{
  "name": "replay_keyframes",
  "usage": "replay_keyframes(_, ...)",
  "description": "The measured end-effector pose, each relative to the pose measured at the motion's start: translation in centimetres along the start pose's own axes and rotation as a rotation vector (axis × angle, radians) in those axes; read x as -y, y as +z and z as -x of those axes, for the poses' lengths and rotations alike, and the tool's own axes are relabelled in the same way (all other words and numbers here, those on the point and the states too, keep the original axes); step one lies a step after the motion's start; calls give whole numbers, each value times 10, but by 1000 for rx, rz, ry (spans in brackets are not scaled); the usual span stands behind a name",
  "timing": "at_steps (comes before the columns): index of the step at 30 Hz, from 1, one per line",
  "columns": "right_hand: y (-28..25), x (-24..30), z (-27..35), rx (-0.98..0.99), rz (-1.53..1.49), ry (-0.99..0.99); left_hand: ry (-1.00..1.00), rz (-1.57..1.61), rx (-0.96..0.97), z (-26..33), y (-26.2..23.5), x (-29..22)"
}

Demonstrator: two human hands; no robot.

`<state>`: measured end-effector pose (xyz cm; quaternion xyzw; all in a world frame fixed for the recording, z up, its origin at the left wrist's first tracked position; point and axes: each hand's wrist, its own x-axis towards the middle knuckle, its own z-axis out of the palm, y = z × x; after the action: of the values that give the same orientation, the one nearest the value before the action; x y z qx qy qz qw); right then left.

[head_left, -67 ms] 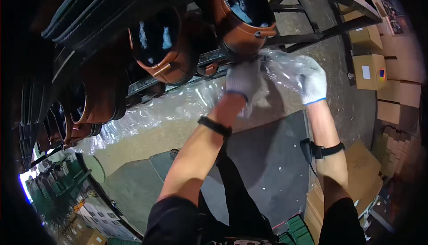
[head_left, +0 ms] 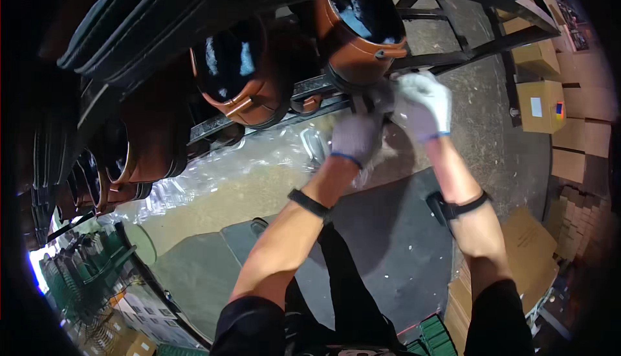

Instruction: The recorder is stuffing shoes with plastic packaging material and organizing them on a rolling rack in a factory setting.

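Head view: plastic (head_left: 239, 162) lay left of centre, long axis slanting down-left; left hand (head_left: 357, 136) nearer, by its upper-right end, right hand (head_left: 424, 105) beyond. Fingers blurred; whether grasping or released, could not tell.

White label (head_left: 536, 106) on carton (head_left: 548, 118), text unreadable.

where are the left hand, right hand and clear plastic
Left hand (head_left: 356, 136), head view: gloved back of the hand.
Right hand (head_left: 425, 105), head view: gloved back, somewhat blurred.
Clear plastic (head_left: 217, 166), head view: middle of the crumpled stretch.
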<state>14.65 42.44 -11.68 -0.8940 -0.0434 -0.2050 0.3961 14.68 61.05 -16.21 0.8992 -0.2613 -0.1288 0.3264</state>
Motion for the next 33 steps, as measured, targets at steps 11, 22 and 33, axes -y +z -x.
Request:
replay_keyframes(11,63,57,15,237,453,-92,-281,-3,20,26,9,28)
replay_keyframes(22,37,-116,-3,132,602,-98,-138,-213,36,193,-23,25)
replay_keyframes(33,173,262,210,123,-130,535,-1923,-348,199,1092,-304,182)
